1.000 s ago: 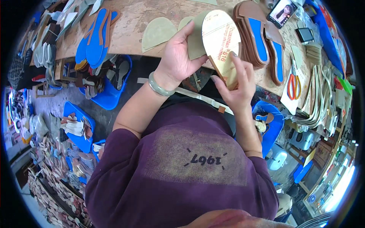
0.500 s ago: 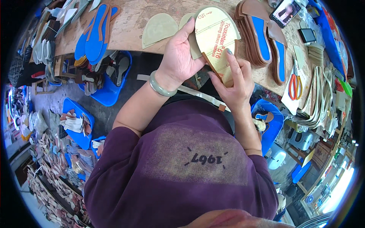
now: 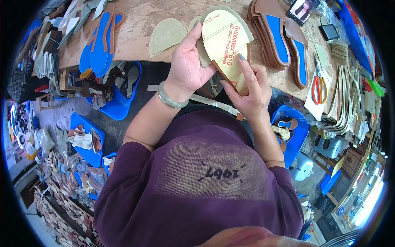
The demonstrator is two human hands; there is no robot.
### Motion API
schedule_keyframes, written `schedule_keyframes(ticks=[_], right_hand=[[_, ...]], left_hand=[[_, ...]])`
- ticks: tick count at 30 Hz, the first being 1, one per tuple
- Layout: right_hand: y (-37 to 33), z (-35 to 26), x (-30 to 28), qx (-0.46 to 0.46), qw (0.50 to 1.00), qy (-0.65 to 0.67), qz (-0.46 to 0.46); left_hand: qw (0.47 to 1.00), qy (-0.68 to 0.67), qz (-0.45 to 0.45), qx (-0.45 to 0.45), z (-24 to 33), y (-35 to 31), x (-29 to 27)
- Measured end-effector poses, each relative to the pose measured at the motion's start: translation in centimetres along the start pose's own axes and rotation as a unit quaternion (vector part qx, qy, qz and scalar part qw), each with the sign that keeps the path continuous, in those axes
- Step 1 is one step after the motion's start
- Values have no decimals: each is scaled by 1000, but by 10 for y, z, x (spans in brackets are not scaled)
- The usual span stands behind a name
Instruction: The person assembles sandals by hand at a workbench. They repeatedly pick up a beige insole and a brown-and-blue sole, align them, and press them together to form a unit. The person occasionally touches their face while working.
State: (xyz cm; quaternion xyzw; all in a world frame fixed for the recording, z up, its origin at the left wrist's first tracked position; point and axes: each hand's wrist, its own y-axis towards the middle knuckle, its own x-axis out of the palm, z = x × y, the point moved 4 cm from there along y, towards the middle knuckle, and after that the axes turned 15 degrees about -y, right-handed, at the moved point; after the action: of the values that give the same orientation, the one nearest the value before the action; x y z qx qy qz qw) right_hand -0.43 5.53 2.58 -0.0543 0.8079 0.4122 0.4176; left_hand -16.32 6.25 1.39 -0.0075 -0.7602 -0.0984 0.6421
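Observation:
Between my hands is a shoe insole (image 3: pixel 224 43), its cream underside with red print facing up and a brown rim along its narrower half. A grey-green rounded piece (image 3: pixel 246 29) lies behind its wide end and sticks out past the edge. My left hand (image 3: pixel 187 66) is closed on the left edge of both, thumb on the near face. My right hand (image 3: pixel 251 84) grips the narrow end, with the index finger laid on the printed face and the thumb at the lower left edge. Loose grey-green half-round pieces (image 3: pixel 166 36) lie on the wooden bench (image 3: pixel 135 31) beside my left hand.
Brown insoles with blue centres are stacked (image 3: pixel 276 41) to the right. Beyond them are orange-handled scissors (image 3: pixel 319 88), a phone (image 3: pixel 302 10) and hanging pale strips (image 3: pixel 341 103). Blue-topped insoles (image 3: pixel 101 49) lie on the left. Blue bins (image 3: pixel 119 107) stand below the bench.
The view has shifted a little, and the hands and insole appear slightly farther left. Both hands keep the same hold. The picture on the phone differs.

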Motion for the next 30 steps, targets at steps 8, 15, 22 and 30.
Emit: schedule_keyframes(ticks=[8,15,22,30], right_hand=[[0,1,-1,-5,1000,5,2],[-1,1,-1,-11,1000,-1,-2],[0,-1,-3,-10,1000,-6,-13],[1,1,-2,-15,1000,2,-4]], left_hand=[[1000,7,8,11,-1,0,0],[999,21,27,17,0,-3,3],[999,29,31,16,0,-4,3],[999,31,38,23,0,-3,3]])
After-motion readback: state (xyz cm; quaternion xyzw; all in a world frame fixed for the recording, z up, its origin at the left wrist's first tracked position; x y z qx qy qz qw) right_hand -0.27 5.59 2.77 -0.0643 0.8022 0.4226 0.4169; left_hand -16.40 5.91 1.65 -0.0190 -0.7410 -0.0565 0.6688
